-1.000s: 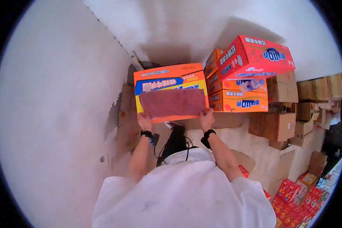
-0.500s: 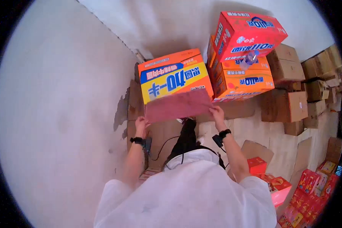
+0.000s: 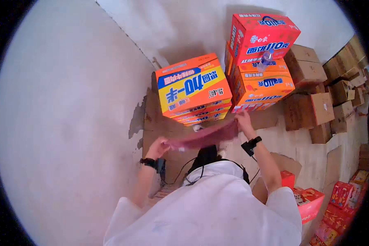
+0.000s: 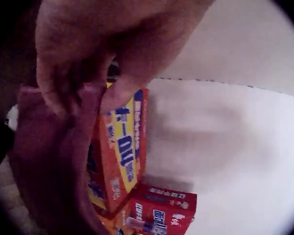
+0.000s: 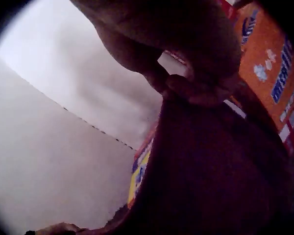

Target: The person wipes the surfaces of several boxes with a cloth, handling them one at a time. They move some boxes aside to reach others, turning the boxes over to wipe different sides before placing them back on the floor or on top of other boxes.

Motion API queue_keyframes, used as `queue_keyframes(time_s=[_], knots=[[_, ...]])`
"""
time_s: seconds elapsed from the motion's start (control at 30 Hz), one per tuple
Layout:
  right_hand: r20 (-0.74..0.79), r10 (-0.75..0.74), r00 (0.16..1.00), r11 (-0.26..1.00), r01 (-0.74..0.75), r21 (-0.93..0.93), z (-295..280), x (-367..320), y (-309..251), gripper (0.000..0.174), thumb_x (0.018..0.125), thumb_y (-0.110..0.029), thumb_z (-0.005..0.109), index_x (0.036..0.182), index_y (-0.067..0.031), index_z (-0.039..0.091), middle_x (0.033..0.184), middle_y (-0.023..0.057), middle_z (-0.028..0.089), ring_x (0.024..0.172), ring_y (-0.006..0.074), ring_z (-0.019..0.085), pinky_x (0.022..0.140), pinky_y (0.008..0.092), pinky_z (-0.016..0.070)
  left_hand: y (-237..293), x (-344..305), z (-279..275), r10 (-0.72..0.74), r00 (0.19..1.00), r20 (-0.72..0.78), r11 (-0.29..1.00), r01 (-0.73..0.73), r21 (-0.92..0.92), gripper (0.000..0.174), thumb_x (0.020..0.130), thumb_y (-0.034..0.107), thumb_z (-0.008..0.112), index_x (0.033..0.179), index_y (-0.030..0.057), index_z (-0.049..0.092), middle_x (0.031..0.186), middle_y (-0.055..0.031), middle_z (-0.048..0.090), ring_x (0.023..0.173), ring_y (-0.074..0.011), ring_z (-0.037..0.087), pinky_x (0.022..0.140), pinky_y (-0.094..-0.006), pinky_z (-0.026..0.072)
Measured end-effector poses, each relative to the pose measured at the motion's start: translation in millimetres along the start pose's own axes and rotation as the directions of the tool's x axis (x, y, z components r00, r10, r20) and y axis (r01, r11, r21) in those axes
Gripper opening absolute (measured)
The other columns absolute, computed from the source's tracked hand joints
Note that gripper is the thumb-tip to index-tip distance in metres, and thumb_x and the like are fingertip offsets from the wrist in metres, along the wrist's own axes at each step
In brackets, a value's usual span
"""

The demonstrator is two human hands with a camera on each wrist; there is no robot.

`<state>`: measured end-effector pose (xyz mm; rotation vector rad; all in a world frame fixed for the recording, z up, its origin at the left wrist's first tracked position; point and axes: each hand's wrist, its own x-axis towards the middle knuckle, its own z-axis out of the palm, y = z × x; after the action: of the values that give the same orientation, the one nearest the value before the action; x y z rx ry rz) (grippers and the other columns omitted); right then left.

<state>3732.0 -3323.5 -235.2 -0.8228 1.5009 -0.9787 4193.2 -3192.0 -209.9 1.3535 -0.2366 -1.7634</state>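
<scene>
Only overhead do both hands (image 3: 159,146) (image 3: 244,119) pinch the sheet (image 3: 205,137).

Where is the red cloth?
In the head view the red cloth stretches between the left hand and the right hand, just below the orange-and-yellow box.

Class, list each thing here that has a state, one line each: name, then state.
Maroon cloth, held stretched between both hands.
Left hand, pinching the cloth's edge.
Right hand, pinching the cloth's other edge.
Orange-and-yellow box, closed, topping a stack.
Red box, closed, topping the neighbouring stack.
</scene>
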Motion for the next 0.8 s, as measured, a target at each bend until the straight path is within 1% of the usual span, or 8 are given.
queue_keyframes(time_s=[0.07, 0.27, 0.37, 0.43, 0.5, 0.57, 0.73, 0.8], knots=[[0.032, -0.155, 0.987, 0.960, 0.143, 0.240, 5, 16, -33, 0.020, 0.079, -0.004, 0.063, 0.096, -0.0058, 0.051, 0.076, 0.0054, 0.058, 0.063, 0.0143, 0.057, 0.054, 0.0275, 0.0463, 42, 3, 18, 0.141, 0.983, 0.117, 0.989, -0.144, 0.019, 0.007, 0.087, 0.014, 0.062, 0.090, 0.0144, 0.056, 0.086, 0.0022, 0.056, 0.086, -0.0117, 0.056, 0.082, -0.0339, 0.0489], [-0.015, -0.277, 0.961, 0.937, 0.274, 0.218, 19, 50, -135, 0.023, 0.082, -0.003, 0.064, 0.100, -0.0067, 0.050, 0.075, 0.0047, 0.057, 0.059, 0.0113, 0.055, 0.050, 0.0252, 0.0439, 130, 20, 84, 0.439, 0.897, 0.056, 0.893, -0.442, 0.088, 0.013, 0.086, 0.009, 0.065, 0.093, 0.0119, 0.054, 0.091, -0.0006, 0.058, 0.088, -0.0138, 0.059, 0.084, -0.0326, 0.0495], [-0.066, -0.269, 0.961, 0.945, 0.277, 0.172, 25, 65, -114, 0.024, 0.085, -0.006, 0.065, 0.103, -0.0061, 0.049, 0.078, 0.0069, 0.060, 0.060, 0.0119, 0.056, 0.051, 0.0247, 0.0439, 108, 51, 79, 0.470, 0.882, 0.023, 0.881, -0.470, 0.055, 0.022, 0.088, 0.007, 0.064, 0.104, 0.0115, 0.050, 0.094, -0.0036, 0.059, 0.082, -0.0161, 0.061, 0.078, -0.0321, 0.0528], [-0.076, -0.455, 0.887, 0.890, 0.451, -0.062, 26, 84, -58, 0.027, 0.087, -0.010, 0.065, 0.107, -0.0039, 0.049, 0.079, 0.0088, 0.060, 0.064, 0.0158, 0.058, 0.056, 0.0286, 0.0467, 74, 72, 76, 0.488, 0.819, -0.300, 0.872, -0.442, 0.211, 0.031, 0.088, 0.008, 0.064, 0.111, 0.0105, 0.044, 0.094, -0.0067, 0.059, 0.074, -0.0165, 0.061, 0.066, -0.0327, 0.0541], [-0.054, -0.702, 0.710, 0.673, 0.636, -0.378, 26, 99, 20, 0.033, 0.088, -0.014, 0.065, 0.113, -0.0017, 0.049, 0.080, 0.0104, 0.061, 0.071, 0.0215, 0.061, 0.064, 0.0343, 0.0486, -3, 144, 0, 0.636, 0.743, -0.206, 0.613, -0.325, 0.720, 0.041, 0.089, 0.018, 0.064, 0.121, 0.0074, 0.040, 0.098, -0.0126, 0.058, 0.076, -0.0218, 0.062, 0.065, -0.0371, 0.0540], [0.016, -0.403, 0.915, 0.795, 0.359, -0.488, 34, 57, 44, 0.038, 0.086, -0.016, 0.065, 0.117, -0.0008, 0.049, 0.080, 0.0127, 0.061, 0.077, 0.0274, 0.062, 0.070, 0.0382, 0.0493, -42, 113, 33, 0.600, 0.779, -0.184, 0.401, -0.094, 0.911, 0.050, 0.091, 0.024, 0.061, 0.131, 0.0026, 0.039, 0.112, -0.0212, 0.058, 0.096, -0.0331, 0.061, 0.082, -0.0409, 0.0513], [0.253, -0.083, 0.964, 0.821, 0.210, -0.530, 51, 22, 107, 0.041, 0.082, -0.013, 0.062, 0.120, -0.0013, 0.051, 0.088, 0.0176, 0.062, 0.087, 0.0367, 0.061, 0.081, 0.0428, 0.0490, -112, 92, 46, 0.547, 0.824, -0.150, 0.365, -0.074, 0.928, 0.063, 0.092, 0.028, 0.058, 0.141, -0.0040, 0.035, 0.135, -0.0291, 0.047, 0.126, -0.0443, 0.044, 0.104, -0.0436, 0.0379], [0.264, -0.243, 0.933, 0.762, 0.352, -0.543, 61, 25, 90, 0.042, 0.083, -0.013, 0.062, 0.122, -0.0017, 0.051, 0.097, 0.0194, 0.061, 0.094, 0.0380, 0.059, 0.084, 0.0442, 0.0479, -107, 94, 55, 0.601, 0.798, 0.034, 0.093, -0.112, 0.989, 0.061, 0.092, 0.028, 0.058, 0.140, -0.0026, 0.036, 0.138, -0.0268, 0.044, 0.126, -0.0424, 0.043, 0.104, -0.0450, 0.0376]])
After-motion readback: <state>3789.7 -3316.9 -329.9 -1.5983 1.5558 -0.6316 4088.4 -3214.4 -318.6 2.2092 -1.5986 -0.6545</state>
